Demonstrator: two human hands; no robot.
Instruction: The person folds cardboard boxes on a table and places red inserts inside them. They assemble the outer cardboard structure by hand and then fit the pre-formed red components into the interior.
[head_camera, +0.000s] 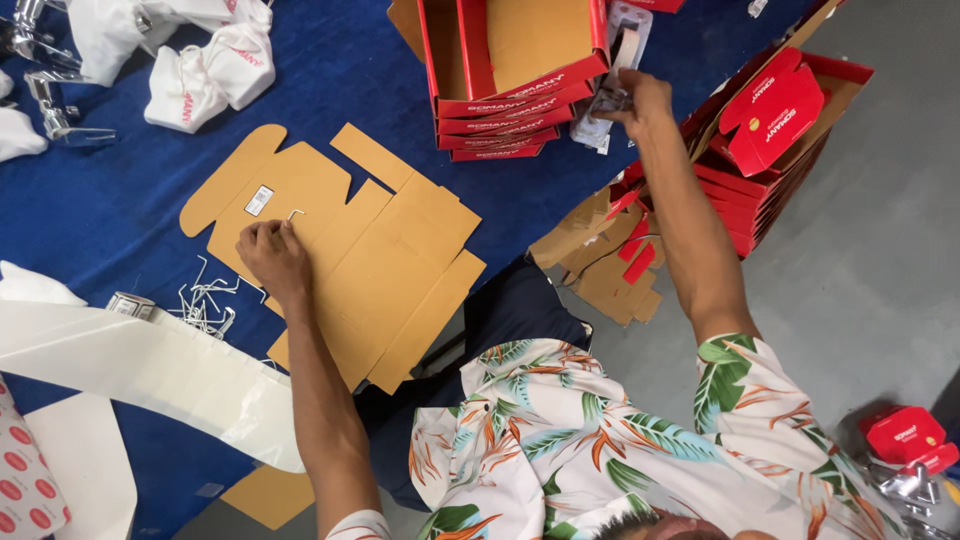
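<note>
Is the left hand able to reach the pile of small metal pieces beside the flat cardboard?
Probably yes: the left hand rests on the flat cardboard, the metal pieces lie close, nothing between.

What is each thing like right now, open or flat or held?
Cardboard sheet: unfolded, flat on the blue cloth.
Left hand: pressing the sheet.
Right hand: holding a small packet.
Red boxes: folded, open, stacked.
Metal wires: loose pile.
</note>
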